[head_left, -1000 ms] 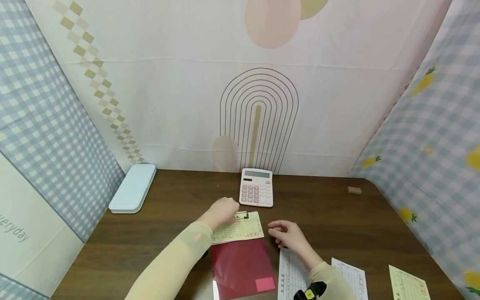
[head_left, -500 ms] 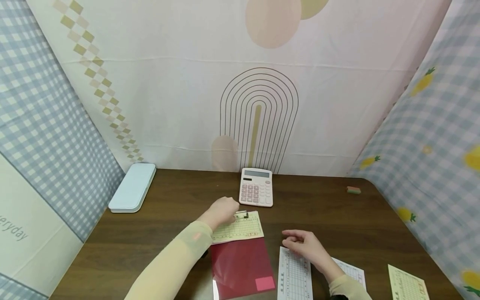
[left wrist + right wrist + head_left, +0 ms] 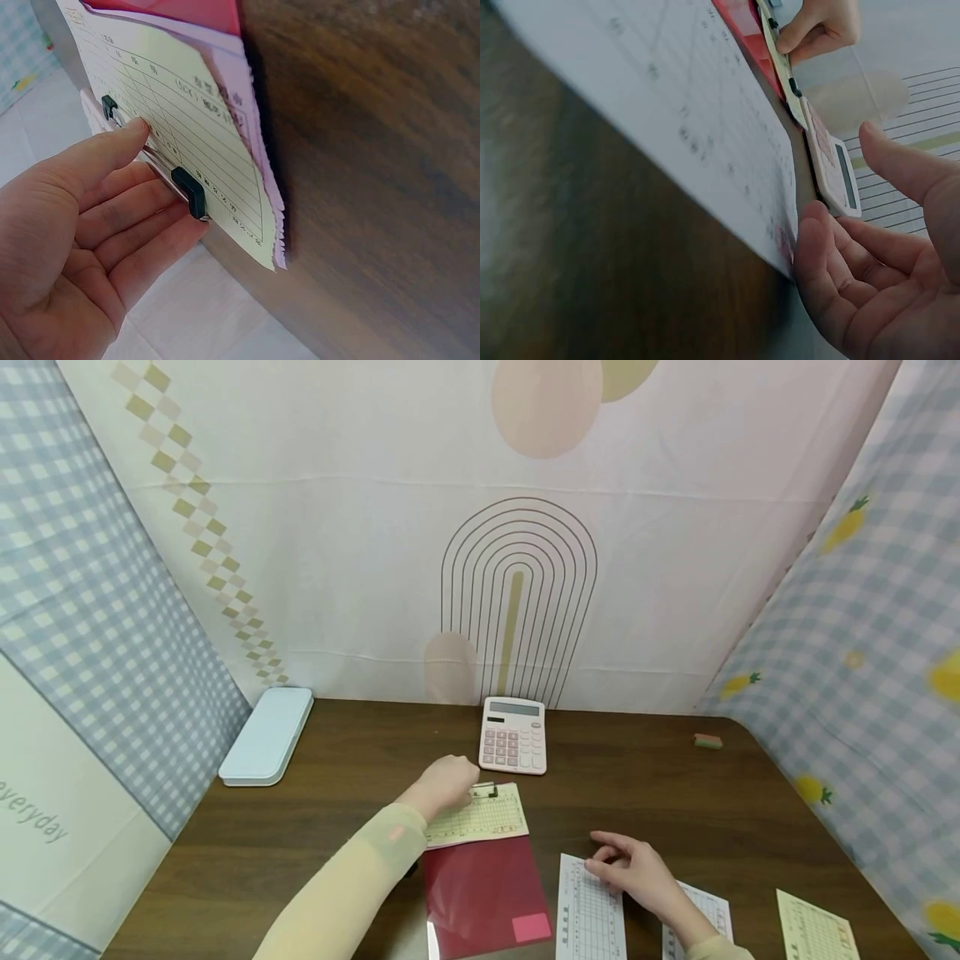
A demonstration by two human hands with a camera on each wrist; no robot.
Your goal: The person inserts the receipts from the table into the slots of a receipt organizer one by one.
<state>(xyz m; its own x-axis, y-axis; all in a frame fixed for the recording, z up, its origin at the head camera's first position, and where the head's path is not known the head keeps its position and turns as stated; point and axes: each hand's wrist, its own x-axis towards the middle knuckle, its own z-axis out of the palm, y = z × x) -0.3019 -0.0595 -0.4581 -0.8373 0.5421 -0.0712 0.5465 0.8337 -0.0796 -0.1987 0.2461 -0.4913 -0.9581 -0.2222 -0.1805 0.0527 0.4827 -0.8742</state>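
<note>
Thumb on top and fingers beneath, my left hand pinches the metal clip at the top of a red clipboard. Under that clip lie pale yellow form sheets, with a pinkish sheet showing along their edge. The clip has black ends. My right hand hovers at the top edge of a white printed form. Its thumb stands apart from the loosely bent fingers, which are close beside the form's corner in the right wrist view. Nothing shows between them.
A calculator lies just beyond the clipboard. Another white form and a yellow form lie to the right. A light blue case sits at the back left, a small red-and-green block at the back right.
My right hand has moved right and toward me, from beside the clipboard to over the white form's top edge. My left hand stays at the clip.
</note>
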